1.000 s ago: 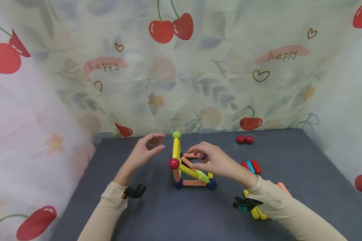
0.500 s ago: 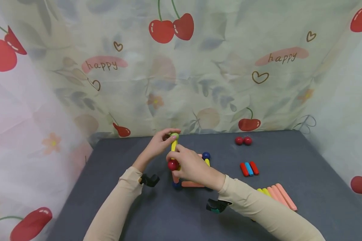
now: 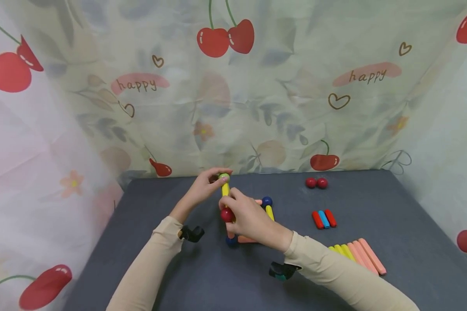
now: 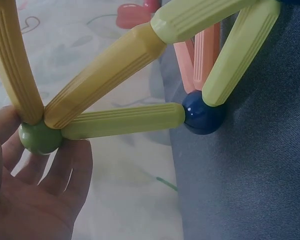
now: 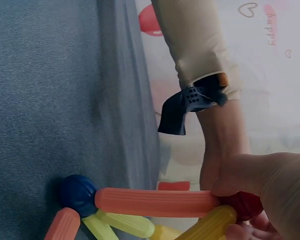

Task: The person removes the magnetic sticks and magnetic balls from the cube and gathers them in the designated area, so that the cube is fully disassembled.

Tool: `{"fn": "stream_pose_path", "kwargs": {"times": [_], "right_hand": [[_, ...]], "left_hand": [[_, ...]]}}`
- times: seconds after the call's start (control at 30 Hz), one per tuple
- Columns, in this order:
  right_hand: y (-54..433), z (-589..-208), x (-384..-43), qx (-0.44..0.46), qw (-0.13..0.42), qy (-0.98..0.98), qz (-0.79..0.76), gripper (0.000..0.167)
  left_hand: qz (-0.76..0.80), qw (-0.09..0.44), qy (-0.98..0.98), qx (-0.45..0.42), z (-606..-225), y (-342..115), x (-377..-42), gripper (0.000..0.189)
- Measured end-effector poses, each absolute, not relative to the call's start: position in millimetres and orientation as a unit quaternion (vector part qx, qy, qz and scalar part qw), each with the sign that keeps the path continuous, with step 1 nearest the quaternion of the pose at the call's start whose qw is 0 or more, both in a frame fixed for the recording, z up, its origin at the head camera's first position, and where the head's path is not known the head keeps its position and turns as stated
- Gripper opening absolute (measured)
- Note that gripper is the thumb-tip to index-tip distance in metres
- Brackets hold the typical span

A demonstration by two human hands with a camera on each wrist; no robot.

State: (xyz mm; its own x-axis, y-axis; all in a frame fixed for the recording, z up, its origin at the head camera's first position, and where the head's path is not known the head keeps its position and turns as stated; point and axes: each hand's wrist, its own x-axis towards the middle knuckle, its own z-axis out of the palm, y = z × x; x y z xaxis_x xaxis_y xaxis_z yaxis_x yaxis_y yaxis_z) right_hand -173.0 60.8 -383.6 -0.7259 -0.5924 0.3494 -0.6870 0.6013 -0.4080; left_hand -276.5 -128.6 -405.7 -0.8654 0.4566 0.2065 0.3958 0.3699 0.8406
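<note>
A frame of plastic sticks and balls stands mid-table. My left hand (image 3: 202, 188) holds the green ball (image 4: 40, 138) at its top, thumb on one side and fingers on the other. Two yellow sticks (image 4: 102, 75) and a lime stick (image 4: 127, 121) meet at that ball. Closer to me, my right hand (image 3: 253, 218) grips the red ball (image 3: 227, 214), joined to a salmon stick (image 5: 157, 202) and a yellow stick (image 5: 210, 224). Dark blue balls (image 3: 267, 201) mark the lower corners. In the head view, the right hand hides much of the frame's middle.
Two red balls (image 3: 316, 183) lie at the back right of the dark table (image 3: 218, 280). Nearer are short red and blue sticks (image 3: 324, 219), then a row of yellow and salmon sticks (image 3: 359, 257) partly behind the right sleeve. Printed cloth (image 3: 233, 108) hangs behind.
One second ago both hands were apart from the top balls. The left moved right onto the green ball; the right moved left onto the red ball. Both have stayed there since half a second ago.
</note>
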Motion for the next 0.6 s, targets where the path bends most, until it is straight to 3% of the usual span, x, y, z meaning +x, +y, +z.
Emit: {"fn": "stream_pose_path", "kwargs": {"times": [0.27, 0.6], "right_hand": [[62.7, -384.8, -172.3, 0.380, 0.153, -0.870, 0.274, 0.016], [70.4, -375.4, -171.3, 0.354, 0.076, -0.892, 0.272, 0.021]], "left_hand": [[0.499, 0.031, 0.828, 0.254, -406.5, -128.4, -276.1, 0.034], [0.498, 0.034, 0.830, 0.249, -407.3, -127.6, -275.5, 0.035]]}}
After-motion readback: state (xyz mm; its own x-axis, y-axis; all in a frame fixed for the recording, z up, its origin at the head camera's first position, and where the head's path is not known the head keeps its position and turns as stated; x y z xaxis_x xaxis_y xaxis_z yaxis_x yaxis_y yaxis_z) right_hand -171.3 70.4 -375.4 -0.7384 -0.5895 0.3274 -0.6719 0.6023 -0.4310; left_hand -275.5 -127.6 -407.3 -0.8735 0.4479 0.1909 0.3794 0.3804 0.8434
